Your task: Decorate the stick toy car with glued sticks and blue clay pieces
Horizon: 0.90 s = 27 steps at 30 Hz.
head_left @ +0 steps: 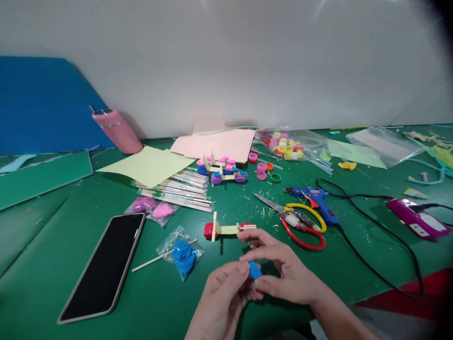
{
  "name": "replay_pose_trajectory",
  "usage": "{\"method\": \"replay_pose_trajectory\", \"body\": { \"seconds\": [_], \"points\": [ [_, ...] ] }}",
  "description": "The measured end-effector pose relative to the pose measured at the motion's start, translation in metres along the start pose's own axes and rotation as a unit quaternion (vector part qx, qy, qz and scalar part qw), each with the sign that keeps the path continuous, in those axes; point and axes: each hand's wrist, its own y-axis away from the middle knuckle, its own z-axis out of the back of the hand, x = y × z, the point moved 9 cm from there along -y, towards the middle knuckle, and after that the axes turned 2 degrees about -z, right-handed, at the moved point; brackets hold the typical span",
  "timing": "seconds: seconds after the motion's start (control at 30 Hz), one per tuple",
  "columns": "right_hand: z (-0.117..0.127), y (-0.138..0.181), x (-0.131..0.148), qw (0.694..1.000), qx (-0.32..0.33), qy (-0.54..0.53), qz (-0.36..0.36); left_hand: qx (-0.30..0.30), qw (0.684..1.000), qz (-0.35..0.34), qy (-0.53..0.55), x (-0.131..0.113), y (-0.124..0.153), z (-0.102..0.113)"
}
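My left hand [226, 290] and my right hand [283, 269] meet low in the middle of the view, both pinching a small blue piece [254, 270] between their fingertips. Just beyond my fingers lies a small craft car [228, 229] made of yellow card and sticks with red caps as wheels. To the left, a clear bag of blue balloons [182, 255] rests on the green table [53, 245] with a wooden stick [155, 260] under it.
A black phone [104, 264] lies at the left. Red-and-yellow scissors [300, 222], a blue glue gun [316, 198] with its black cord and a purple power strip [417, 219] lie at the right. Further back are stick bundles [177, 189], paper sheets, a capped model [222, 171], a bag of caps [286, 144], a pink tumbler [116, 130].
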Motion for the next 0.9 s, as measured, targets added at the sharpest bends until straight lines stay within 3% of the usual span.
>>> {"method": "replay_pose_trajectory", "body": {
  "seconds": [0.1, 0.33, 0.5, 0.9],
  "points": [
    [-0.001, 0.0, 0.002, 1.0, 0.011, 0.011, -0.003, -0.007, 1.0, 0.0, -0.004, 0.002, -0.004, 0.003],
    [0.007, 0.002, 0.004, 0.99, -0.081, 0.107, 0.036, -0.016, 1.0, -0.015, -0.019, 0.003, -0.007, 0.007],
    [0.006, 0.002, 0.005, 0.992, -0.072, 0.099, 0.036, 0.004, 1.0, -0.009, -0.018, 0.007, -0.008, 0.008],
    [0.007, 0.002, 0.002, 0.991, -0.072, 0.111, 0.018, -0.011, 1.0, -0.023, -0.018, 0.008, -0.01, 0.011]
  ]
}}
